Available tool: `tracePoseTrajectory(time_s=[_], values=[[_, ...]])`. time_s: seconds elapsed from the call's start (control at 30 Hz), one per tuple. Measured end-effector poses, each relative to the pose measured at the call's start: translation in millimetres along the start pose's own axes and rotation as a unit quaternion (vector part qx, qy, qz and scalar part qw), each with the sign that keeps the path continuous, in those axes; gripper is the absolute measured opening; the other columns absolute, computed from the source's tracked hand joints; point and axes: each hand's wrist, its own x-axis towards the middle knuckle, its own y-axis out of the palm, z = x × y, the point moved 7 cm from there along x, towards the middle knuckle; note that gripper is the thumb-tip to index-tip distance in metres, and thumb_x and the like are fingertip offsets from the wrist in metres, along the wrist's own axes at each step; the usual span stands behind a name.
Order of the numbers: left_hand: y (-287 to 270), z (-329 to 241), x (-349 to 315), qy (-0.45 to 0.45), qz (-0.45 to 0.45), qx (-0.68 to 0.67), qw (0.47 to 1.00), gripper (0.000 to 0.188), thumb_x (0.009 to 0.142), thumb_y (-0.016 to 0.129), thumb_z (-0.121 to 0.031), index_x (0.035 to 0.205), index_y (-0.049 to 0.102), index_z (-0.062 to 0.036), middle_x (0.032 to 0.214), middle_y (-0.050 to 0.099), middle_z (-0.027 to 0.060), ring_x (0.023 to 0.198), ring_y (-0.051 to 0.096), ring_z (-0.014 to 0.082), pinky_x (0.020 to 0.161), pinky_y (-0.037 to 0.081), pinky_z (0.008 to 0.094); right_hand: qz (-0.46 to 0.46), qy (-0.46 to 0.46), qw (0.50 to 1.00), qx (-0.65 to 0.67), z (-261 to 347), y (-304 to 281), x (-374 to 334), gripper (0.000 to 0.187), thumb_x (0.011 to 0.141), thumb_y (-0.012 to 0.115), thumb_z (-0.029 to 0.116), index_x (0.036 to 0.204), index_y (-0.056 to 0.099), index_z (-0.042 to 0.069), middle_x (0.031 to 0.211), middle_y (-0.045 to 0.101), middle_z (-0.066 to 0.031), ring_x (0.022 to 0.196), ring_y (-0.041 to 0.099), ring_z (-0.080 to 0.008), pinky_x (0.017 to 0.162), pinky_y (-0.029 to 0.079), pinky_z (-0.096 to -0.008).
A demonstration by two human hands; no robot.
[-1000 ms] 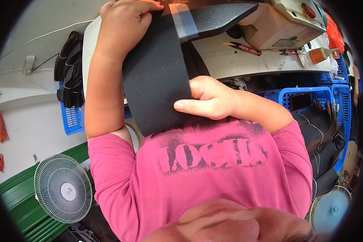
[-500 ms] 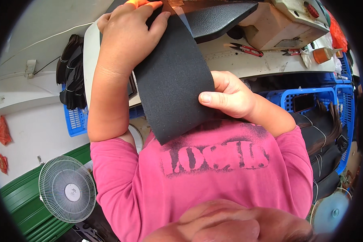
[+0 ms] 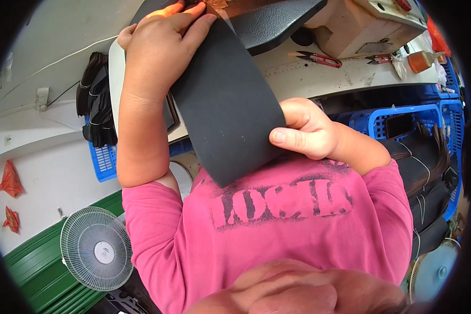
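A wide strip of black fabric (image 3: pixel 230 115) runs from the top of the view down to my chest, its lower end hanging free and curving slightly. My left hand (image 3: pixel 162 52) lies on the strip's upper left part, open, thumb and fingers spread and pressing down beneath a warm light. The fingertips are partly cut off by the frame's top edge. My right hand (image 3: pixel 306 131) is closed on the strip's right edge, thumb on top and the other fingers beneath, mostly hidden. Right of the strip's upper end is a dark, textured machine part (image 3: pixel 277 23).
On the white worktable (image 3: pixel 298 78) are red-handled thread snips (image 3: pixel 319 59), a second pair (image 3: pixel 379 59) and an orange bottle (image 3: pixel 421 62). A beige machine body (image 3: pixel 358 31) stands behind. Blue baskets (image 3: pixel 374 123) hold tied black bundles (image 3: pixel 411 165). A fan (image 3: pixel 97 248) stands lower left.
Fabric and right hand have shifted slightly right and down in the view. My left hand stays on the strip's upper part, and my right hand keeps its grip on the edge.
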Motion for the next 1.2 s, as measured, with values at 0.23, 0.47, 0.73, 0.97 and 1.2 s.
tracePoseTrajectory(time_s=[0.23, 0.47, 0.73, 0.97, 1.2], values=[[1.6, 1.1, 5.7, 0.013, 0.010, -0.057, 0.998, 0.032, 0.085, 0.062, -0.041, 0.094, 0.074, -0.0125, 0.108, 0.069, 0.0038, 0.106, 0.062, 0.0193, 0.092, 0.039, 0.0300, -0.036, -0.032, 0.992, -0.116, 0.1, -14.3, -6.0, 0.023, 0.096, 0.053, 0.017, 0.081, 0.054, 0.000, 0.070, 0.048, 0.0039, 0.066, 0.041, -0.0055, 0.057, 0.037, -0.0255], [6.4, 9.5, 3.0, -0.030, 0.023, -0.087, 0.996, 0.031, 0.086, 0.060, -0.041, 0.091, 0.074, -0.0145, 0.091, 0.071, 0.0067, 0.113, 0.058, 0.0202, 0.101, 0.019, 0.0500, -0.093, -0.057, 0.992, -0.062, 4.7, -21.3, -6.7, 0.015, 0.094, 0.056, 0.012, 0.083, 0.055, 0.001, 0.072, 0.049, 0.0044, 0.067, 0.043, -0.0046, 0.058, 0.038, -0.0236], [4.0, 9.0, 2.7, -0.019, 0.010, -0.092, 0.996, 0.028, 0.085, 0.061, -0.040, 0.094, 0.074, -0.0162, 0.096, 0.071, 0.0051, 0.110, 0.059, 0.0186, 0.100, 0.023, 0.0488, -0.165, -0.023, 0.986, -0.004, -6.4, -37.5, -4.7, 0.011, 0.093, 0.059, 0.012, 0.088, 0.058, 0.001, 0.077, 0.054, 0.0040, 0.069, 0.045, -0.0020, 0.059, 0.039, -0.0202], [-2.1, 5.0, -3.0, -0.020, 0.016, -0.085, 0.996, 0.029, 0.083, 0.064, -0.038, 0.099, 0.073, -0.0147, 0.102, 0.070, 0.0067, 0.107, 0.060, 0.0196, 0.101, 0.024, 0.0464, -0.219, -0.010, 0.975, 0.027, 0.4, -44.7, 11.1, 0.019, 0.094, 0.058, 0.018, 0.094, 0.060, -0.001, 0.079, 0.062, -0.0040, 0.071, 0.060, -0.0096, 0.063, 0.051, -0.0238], [-10.8, -5.8, -12.4, -0.011, 0.054, -0.114, 0.992, 0.052, 0.069, 0.075, -0.046, 0.103, 0.069, -0.0070, 0.109, 0.067, 0.0094, 0.106, 0.060, 0.0222, 0.103, 0.023, 0.0486, -0.234, 0.005, 0.972, 0.016, 8.7, -47.4, 31.3, 0.021, 0.095, 0.057, 0.020, 0.088, 0.060, 0.000, 0.074, 0.063, -0.0040, 0.065, 0.061, -0.0091, 0.062, 0.050, -0.0229]])
